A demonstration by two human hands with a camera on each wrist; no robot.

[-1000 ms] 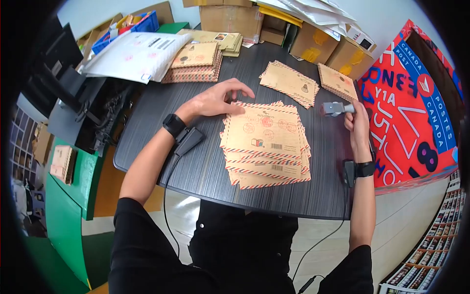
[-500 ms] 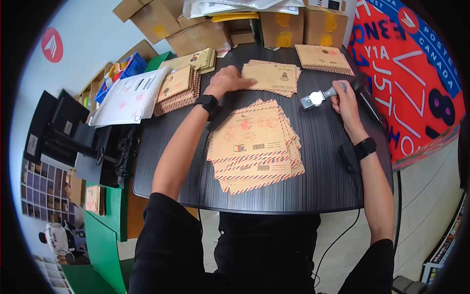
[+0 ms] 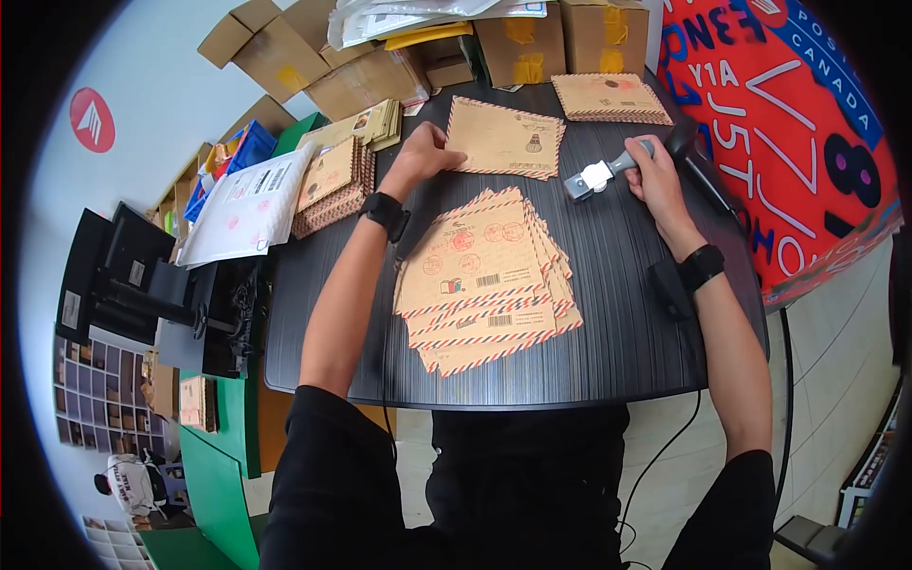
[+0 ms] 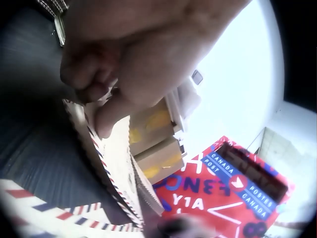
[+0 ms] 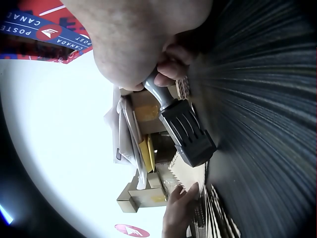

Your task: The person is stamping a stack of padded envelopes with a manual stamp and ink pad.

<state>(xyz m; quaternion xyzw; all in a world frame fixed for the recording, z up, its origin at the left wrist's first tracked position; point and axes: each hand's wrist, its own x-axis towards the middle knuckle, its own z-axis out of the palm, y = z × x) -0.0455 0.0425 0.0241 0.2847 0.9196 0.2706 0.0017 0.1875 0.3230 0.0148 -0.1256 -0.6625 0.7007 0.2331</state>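
Observation:
At the back of the table my left hand [image 3: 421,157] pinches the left edge of a tan airmail envelope [image 3: 505,136] printed with a small balloon. Its thumb [image 4: 110,119] lies on the envelope's face, the other fingers curled at the edge; I cannot tell whether more than one envelope is held. My right hand [image 3: 657,180] grips the grey handle of a hand stamp [image 3: 591,180], whose dark block [image 5: 190,136] is raised over the table on the right. In front of both hands lies a fanned pile of envelopes [image 3: 475,252], the top one bearing several red postmarks.
Another envelope stack [image 3: 613,98] lies at the back right, beside a black handheld device [image 3: 708,180]. More envelopes [image 3: 328,180] and a white bubble mailer [image 3: 252,209] occupy the left. Cardboard boxes [image 3: 522,47] line the back; a red Canada Post box [image 3: 788,142] stands right.
My left hand has left the front pile for the back envelopes and now lifts one toward me. The right hand has kept the stamp, its block turned leftward. The head view has shifted.

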